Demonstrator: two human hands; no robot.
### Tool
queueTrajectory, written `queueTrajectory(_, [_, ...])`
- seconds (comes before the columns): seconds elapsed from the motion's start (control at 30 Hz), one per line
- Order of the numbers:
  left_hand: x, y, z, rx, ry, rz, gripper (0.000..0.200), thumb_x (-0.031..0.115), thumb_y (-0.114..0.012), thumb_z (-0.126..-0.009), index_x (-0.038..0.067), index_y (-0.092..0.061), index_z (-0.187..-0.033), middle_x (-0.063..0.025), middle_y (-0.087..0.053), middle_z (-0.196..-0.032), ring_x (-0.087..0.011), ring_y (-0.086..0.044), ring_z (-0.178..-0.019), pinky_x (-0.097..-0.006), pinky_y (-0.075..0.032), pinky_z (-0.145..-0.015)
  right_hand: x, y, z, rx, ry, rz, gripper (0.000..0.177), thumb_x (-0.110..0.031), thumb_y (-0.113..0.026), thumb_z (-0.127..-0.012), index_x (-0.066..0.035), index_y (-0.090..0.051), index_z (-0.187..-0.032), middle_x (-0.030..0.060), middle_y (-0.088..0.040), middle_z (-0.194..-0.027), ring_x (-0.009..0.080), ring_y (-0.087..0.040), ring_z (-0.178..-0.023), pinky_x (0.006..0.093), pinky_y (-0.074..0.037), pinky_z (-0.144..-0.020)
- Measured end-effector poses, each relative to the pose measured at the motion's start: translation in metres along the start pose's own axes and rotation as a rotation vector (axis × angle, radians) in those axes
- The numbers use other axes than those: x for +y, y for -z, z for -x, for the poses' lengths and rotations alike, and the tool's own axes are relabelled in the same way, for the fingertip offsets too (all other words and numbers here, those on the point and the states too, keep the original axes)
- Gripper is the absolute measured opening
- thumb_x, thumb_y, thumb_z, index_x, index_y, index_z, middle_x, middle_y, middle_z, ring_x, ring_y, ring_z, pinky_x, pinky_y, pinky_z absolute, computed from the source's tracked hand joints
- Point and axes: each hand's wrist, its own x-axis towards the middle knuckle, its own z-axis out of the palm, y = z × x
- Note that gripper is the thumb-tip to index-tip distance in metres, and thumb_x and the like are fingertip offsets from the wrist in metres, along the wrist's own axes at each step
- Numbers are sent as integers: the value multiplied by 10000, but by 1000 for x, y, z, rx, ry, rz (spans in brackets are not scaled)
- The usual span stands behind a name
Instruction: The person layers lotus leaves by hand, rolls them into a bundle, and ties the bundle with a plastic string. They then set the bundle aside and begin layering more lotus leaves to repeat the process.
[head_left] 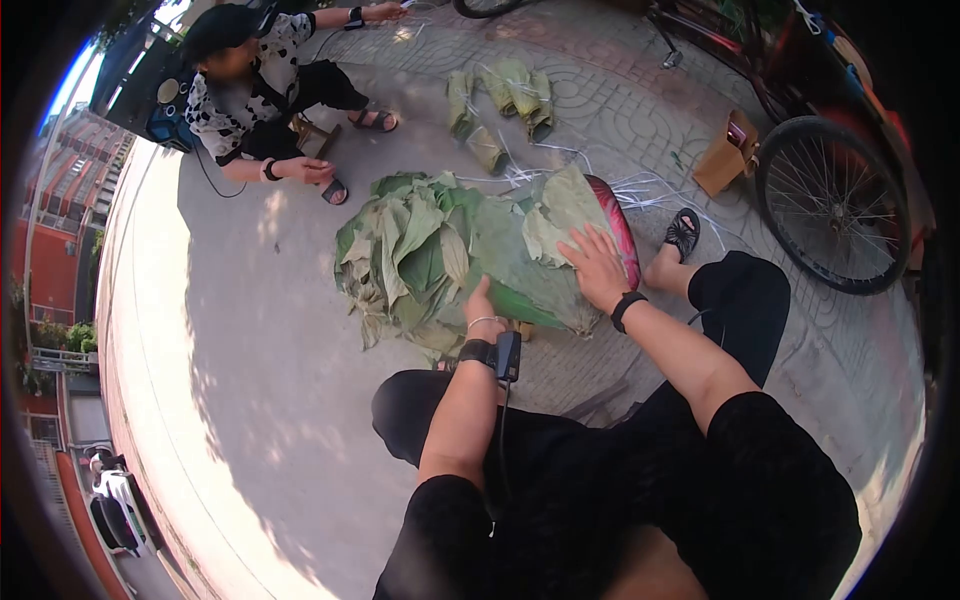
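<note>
Large flat green leaves, some faded and dry, lie in a stack (510,245) in front of my knees. My left hand (482,308) is at the stack's near edge, its thumb pointing up along a leaf and its other fingers mostly hidden; it seems to pinch that edge. My right hand (598,268) rests flat with fingers spread on a paler leaf (562,215) at the stack's right side. Under the right end shows a red, shiny surface (615,225). Crumpled leaves (400,250) spill over the left side.
Several tied leaf bundles (505,100) lie beyond the stack, near white strips (640,190). A person (255,90) sits at the upper left. On the right are a cardboard box (725,155) and a cart wheel (835,205). My sandalled foot (682,235) is close by.
</note>
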Motion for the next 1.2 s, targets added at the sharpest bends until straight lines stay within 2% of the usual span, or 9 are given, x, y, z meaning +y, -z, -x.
queueTrajectory(0.4, [49,-17,30,-6,82,94,451,254,-636,-927,13,-530,-1293,-138,-587,-1284,-324,-599,-1108,-469,-462,-979,1,1,1,29,-18,-18,535,-29,-586,-796,-204,-588,-1302,134,-490,-1409,369,-370,-1367,504,-255,-1145])
queueTrajectory(0.5, [45,-50,63,210,-389,9,671,94,-682,-863,8,-354,-1441,-169,-499,-1387,-319,-576,-1140,-442,-444,-999,4,-3,1,44,-17,-24,524,-34,-593,-796,-203,-598,-1291,133,-490,-1410,364,-369,-1369,500,-255,-1146])
queueTrajectory(0.6, [36,-66,64,94,-1007,-624,893,-39,-672,-801,58,-163,-1528,-196,-403,-1460,-289,-541,-1180,-380,-440,-1001,5,-4,1,53,-16,-18,500,-49,-585,-798,-199,-611,-1275,134,-497,-1402,365,-373,-1365,496,-262,-1143])
queueTrajectory(0.7, [17,-101,89,-254,-1232,-807,936,-43,-668,-789,74,-125,-1542,-204,-382,-1476,-219,-524,-1177,-301,-447,-962,2,-2,1,72,-11,-1,458,-63,-550,-804,-181,-629,-1239,135,-520,-1369,365,-395,-1340,492,-282,-1129])
queueTrajectory(0.83, [-12,-112,87,-392,-784,-731,971,-51,-656,-816,85,-34,-1549,-197,-381,-1486,-130,-585,-990,-269,-501,-818,-4,11,-5,96,-2,-30,343,-75,-599,-773,-110,-686,-1103,172,-583,-1232,384,-464,-1250,492,-311,-1104])
queueTrajectory(0.93, [-30,-112,63,-394,-676,-406,756,-45,-595,-873,82,-229,-1522,-198,-436,-1447,-148,-608,-932,-276,-516,-772,-5,13,-6,-46,-92,-14,169,-117,-623,-752,-65,-722,-879,209,-648,-995,401,-554,-1076,492,-365,-1036])
queueTrajectory(1.03, [-13,-98,49,-458,-819,-1062,470,49,-564,-906,58,-497,-1371,-196,-508,-1368,-306,-563,-1172,-397,-494,-918,-4,9,-2,-51,-127,-7,150,-150,-608,-743,-56,-717,-703,211,-654,-778,397,-606,-896,491,-410,-950])
queueTrajectory(1.13, [-4,-97,39,-479,-1619,-1611,420,73,-624,-853,73,-600,-1273,-193,-478,-1414,-373,-526,-1214,-439,-438,-1004,0,4,2,-72,-128,-11,162,-151,-595,-745,-63,-712,-674,200,-651,-725,389,-623,-834,495,-423,-923])
queueTrajectory(1.2, [-8,-93,42,-451,-1508,-1677,506,128,-661,-815,101,-573,-1313,-183,-479,-1420,-402,-428,-1301,-493,-354,-1071,1,7,0,-52,-94,-26,158,-149,-594,-748,-68,-714,-685,197,-654,-731,389,-625,-825,496,-423,-923])
